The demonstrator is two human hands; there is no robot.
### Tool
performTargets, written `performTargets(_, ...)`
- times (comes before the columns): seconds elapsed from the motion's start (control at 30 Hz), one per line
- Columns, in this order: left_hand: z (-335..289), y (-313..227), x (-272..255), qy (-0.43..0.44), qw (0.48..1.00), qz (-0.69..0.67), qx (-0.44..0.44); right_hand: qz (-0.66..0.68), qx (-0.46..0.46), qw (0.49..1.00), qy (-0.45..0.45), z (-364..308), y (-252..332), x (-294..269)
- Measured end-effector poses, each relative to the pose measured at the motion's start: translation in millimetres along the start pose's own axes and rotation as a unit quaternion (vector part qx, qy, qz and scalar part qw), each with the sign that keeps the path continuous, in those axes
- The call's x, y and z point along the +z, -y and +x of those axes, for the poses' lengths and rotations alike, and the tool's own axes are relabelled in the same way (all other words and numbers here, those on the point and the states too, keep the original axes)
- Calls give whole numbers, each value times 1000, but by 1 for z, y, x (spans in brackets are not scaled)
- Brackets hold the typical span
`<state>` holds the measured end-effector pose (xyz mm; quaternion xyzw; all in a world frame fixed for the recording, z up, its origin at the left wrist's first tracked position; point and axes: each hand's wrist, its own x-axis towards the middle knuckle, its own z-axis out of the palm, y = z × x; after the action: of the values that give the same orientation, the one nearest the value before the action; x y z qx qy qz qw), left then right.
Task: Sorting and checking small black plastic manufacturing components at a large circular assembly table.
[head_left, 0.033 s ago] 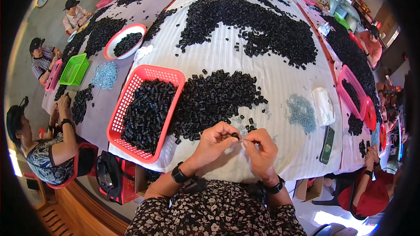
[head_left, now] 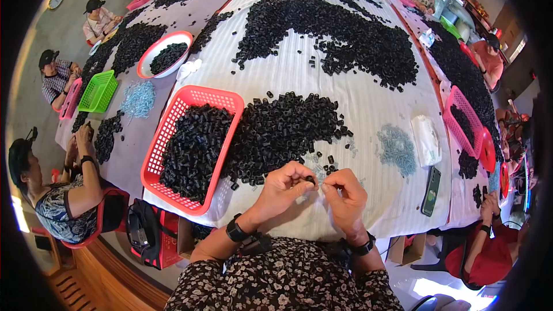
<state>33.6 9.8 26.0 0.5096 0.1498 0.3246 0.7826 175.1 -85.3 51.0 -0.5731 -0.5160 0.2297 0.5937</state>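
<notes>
Between the thumb and fingers of my left hand [head_left: 286, 188] is a small black cylindrical plastic piece [head_left: 310, 179]. Close beside it, my right hand [head_left: 346, 196] is pinched; a thin clear bit seems to show at its fingertips, too small to make out. Both hands are above the white cloth near the table's front edge. A loose pile of the same black pieces [head_left: 288, 126] lies just beyond my left hand. To its left, a red plastic basket [head_left: 151, 167] is filled with them. Small clear pieces [head_left: 396, 148] are heaped to the right of my hands.
A white packet [head_left: 425, 140] and a dark phone [head_left: 431, 191] lie at the right. Farther off spreads a large heap of black pieces [head_left: 334, 29]. A green basket [head_left: 99, 92] and a red-rimmed bowl [head_left: 185, 37] stand at the left. Other people sit around the tables.
My right hand has shifted very slightly to the right, away from the left fingertips. My left hand still holds the black piece in nearly the same place.
</notes>
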Motion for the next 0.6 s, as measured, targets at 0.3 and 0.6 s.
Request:
performTargets(0.3, -6, -3, 0, 22, 990, 140, -5, 4, 51, 999, 8, 1, -3, 0)
performTargets(0.6, -12, 9, -7, 2, 994, 90, -56, -88, 9, 994, 65, -1, 5, -3)
